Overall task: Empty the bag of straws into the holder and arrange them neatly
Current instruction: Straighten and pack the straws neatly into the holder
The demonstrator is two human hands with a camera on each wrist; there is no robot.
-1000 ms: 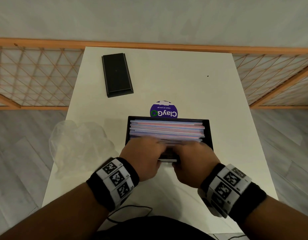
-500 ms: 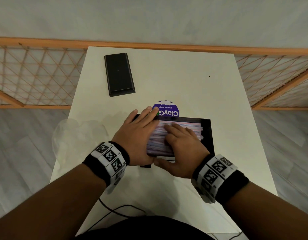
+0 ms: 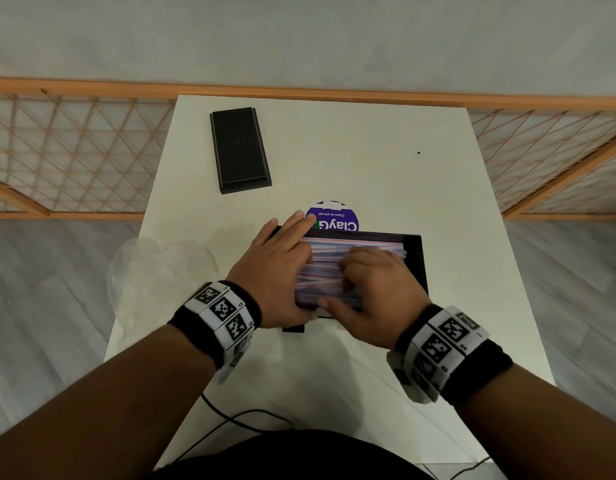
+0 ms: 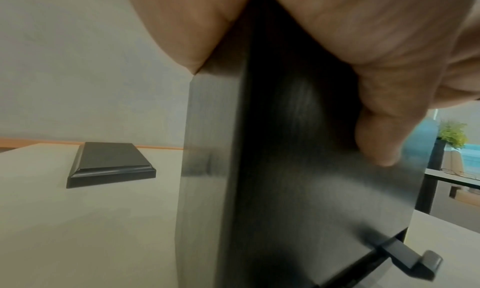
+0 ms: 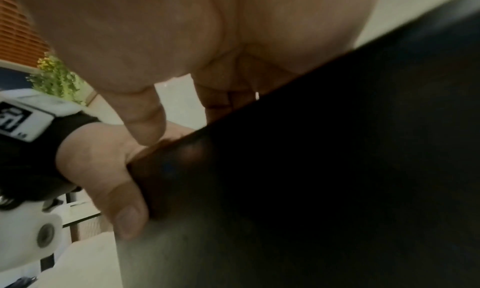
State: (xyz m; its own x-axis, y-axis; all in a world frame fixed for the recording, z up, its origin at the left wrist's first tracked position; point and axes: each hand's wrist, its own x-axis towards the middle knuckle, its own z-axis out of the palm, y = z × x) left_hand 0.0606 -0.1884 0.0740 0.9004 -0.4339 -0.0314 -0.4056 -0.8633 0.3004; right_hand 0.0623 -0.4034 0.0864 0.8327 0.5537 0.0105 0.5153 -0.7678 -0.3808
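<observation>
The black straw holder (image 3: 414,261) stands on the white table (image 3: 368,168), filled with a flat stack of pink, blue and white straws (image 3: 325,271). My left hand (image 3: 278,271) lies with straight fingers along the holder's left end, against the straw ends, with its thumb on the front wall. My right hand (image 3: 372,282) rests on top of the straws with bent fingers; its thumb runs along the front rim. The empty clear bag (image 3: 154,271) lies to the left. Up close, the left wrist view shows the holder (image 4: 285,169), and the right wrist view shows it (image 5: 337,169) under my right hand (image 5: 155,35).
The holder's black lid (image 3: 239,148) lies flat at the back left, also in the left wrist view (image 4: 111,163). A purple round sticker (image 3: 334,218) sits just behind the holder. A small black tab (image 4: 405,257) juts from the holder's base. A wooden railing (image 3: 299,93) borders the table's far edge.
Both hands left the holder's front edge. The left moved to the left end with fingers stretched out; the right went onto the straws and has since bent its fingers.
</observation>
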